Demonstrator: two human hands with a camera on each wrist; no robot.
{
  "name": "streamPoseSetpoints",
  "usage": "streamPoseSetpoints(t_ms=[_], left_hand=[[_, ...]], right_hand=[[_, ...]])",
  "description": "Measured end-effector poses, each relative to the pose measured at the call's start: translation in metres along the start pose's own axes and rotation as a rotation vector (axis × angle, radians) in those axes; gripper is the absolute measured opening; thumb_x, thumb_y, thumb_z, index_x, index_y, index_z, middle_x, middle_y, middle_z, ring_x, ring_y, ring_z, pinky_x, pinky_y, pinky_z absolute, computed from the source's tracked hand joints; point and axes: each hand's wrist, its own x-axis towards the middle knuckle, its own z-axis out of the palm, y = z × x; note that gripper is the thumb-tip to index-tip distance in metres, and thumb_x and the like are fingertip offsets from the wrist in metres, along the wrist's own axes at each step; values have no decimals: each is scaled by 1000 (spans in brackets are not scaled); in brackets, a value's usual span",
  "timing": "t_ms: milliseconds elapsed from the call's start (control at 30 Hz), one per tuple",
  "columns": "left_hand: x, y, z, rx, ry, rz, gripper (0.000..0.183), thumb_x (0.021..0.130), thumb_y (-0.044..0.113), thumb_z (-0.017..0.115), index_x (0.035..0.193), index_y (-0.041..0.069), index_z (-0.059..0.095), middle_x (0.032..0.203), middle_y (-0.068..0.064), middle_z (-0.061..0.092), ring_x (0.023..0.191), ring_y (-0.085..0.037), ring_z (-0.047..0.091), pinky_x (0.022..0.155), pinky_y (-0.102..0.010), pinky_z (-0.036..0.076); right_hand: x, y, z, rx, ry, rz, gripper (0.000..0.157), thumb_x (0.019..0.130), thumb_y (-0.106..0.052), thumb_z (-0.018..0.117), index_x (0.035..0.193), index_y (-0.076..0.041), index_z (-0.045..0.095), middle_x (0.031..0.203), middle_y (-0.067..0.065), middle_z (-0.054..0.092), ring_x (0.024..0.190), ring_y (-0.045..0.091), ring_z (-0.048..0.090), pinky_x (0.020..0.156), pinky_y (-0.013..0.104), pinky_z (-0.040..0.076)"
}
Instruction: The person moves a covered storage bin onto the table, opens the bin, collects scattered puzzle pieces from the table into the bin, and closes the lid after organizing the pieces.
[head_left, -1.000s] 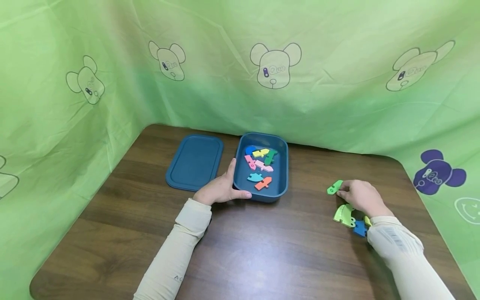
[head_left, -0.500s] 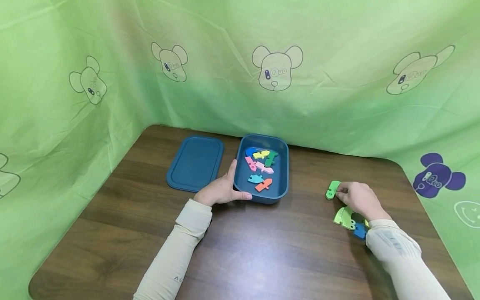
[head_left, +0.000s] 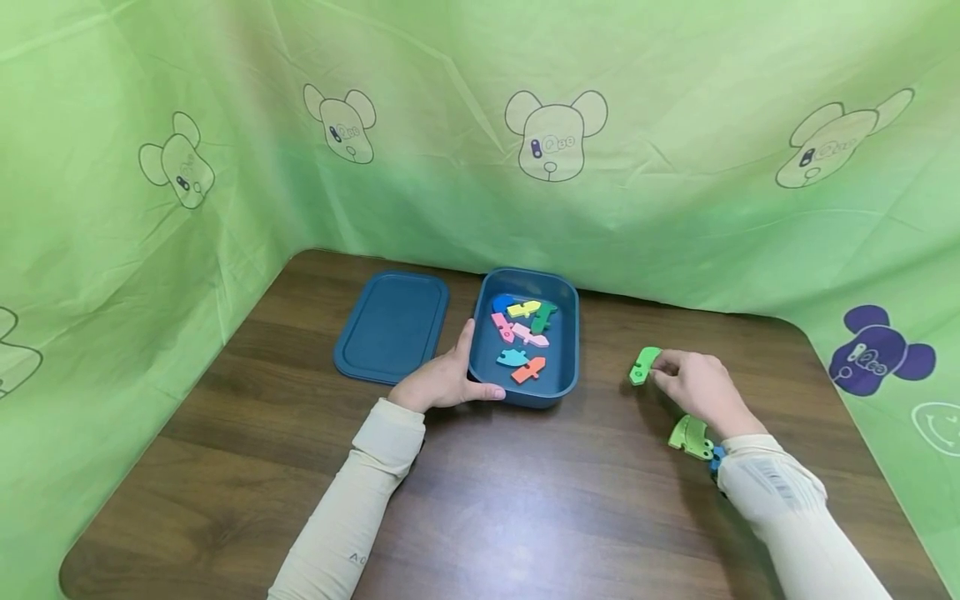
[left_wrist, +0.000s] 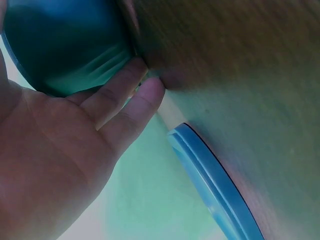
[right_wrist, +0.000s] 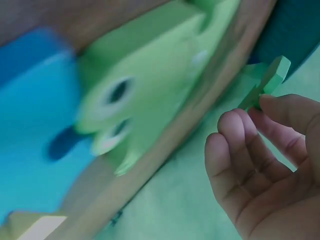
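Observation:
My right hand (head_left: 699, 387) pinches a green puzzle piece (head_left: 644, 367) between thumb and fingertips, to the right of the box. The right wrist view shows that green piece (right_wrist: 274, 76) edge-on at the fingertips. Below this hand lies a light green frog-faced puzzle piece (head_left: 690, 438) with eyes, joined by a blue piece (head_left: 717, 457) partly hidden by the sleeve. My left hand (head_left: 442, 377) spans the near left corner of a dark blue box (head_left: 573, 350), thumb along the front and fingers at the left side. In the left wrist view its fingers (left_wrist: 122, 112) reach straight along the box wall (left_wrist: 65, 45).
Inside the box lie several puzzle pieces, among them an orange piece (head_left: 528, 370), a teal piece (head_left: 513, 357) and a dark green piece (head_left: 542, 317). A blue lid (head_left: 392, 325) lies left of the box. Green printed cloth (head_left: 450, 192) hangs behind the brown table (head_left: 510, 492).
My right hand has moved left and slightly away from me, toward the box, with the green puzzle piece, which has turned somewhat in the fingers. The left hand stays at the box.

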Motion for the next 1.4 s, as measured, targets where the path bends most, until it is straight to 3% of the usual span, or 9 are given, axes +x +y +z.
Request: streamPoseSetpoints(t_ms=[300,533,700,967,1200,1400], left_hand=[[0,0,0,2,3,5,125,71,70,65,148,22,-21,154,-14,19,129,-25,38,99,-38,36],[0,0,-2,-6,0,6,125,72,69,66,148,23,-21,153,-15,20,130,-26,37,100,-39,35],[-1,0,-2,-9,-2,-2,125,71,70,65,149,24,-20,154,-14,19,131,-26,36,100,-39,35],[0,-2,-1,-128,40,118,121,70,63,72,150,25,-11,149,-9,31,116,-24,47,87,-38,44],[0,-1,-2,-15,2,24,126,70,71,65,149,21,-19,153,-13,21,127,-27,40,97,-39,38],[0,-1,-2,28,-17,-6,125,72,72,63,147,22,-24,151,-16,27,118,-25,49,93,-38,40]], right_hand=[[11,-29,1,63,149,-79,5,83,-7,66,86,-9,69,72,-3,65,66,17,57,64,40,42],[19,-51,-1,106,197,-112,5,83,-6,69,84,-11,69,72,-4,65,63,15,55,61,37,43],[25,-65,0,126,194,-143,7,82,-5,69,83,-12,68,72,-6,63,64,15,55,62,36,43],[31,-85,3,135,140,-158,7,83,-6,70,85,-12,69,69,-6,59,62,15,51,59,34,41],[36,-105,7,133,95,-182,4,85,-11,70,87,-14,69,67,-6,57,60,14,49,56,32,41],[41,-126,16,157,62,-197,3,87,-15,69,90,-15,69,63,-6,55,55,12,47,49,30,40]])
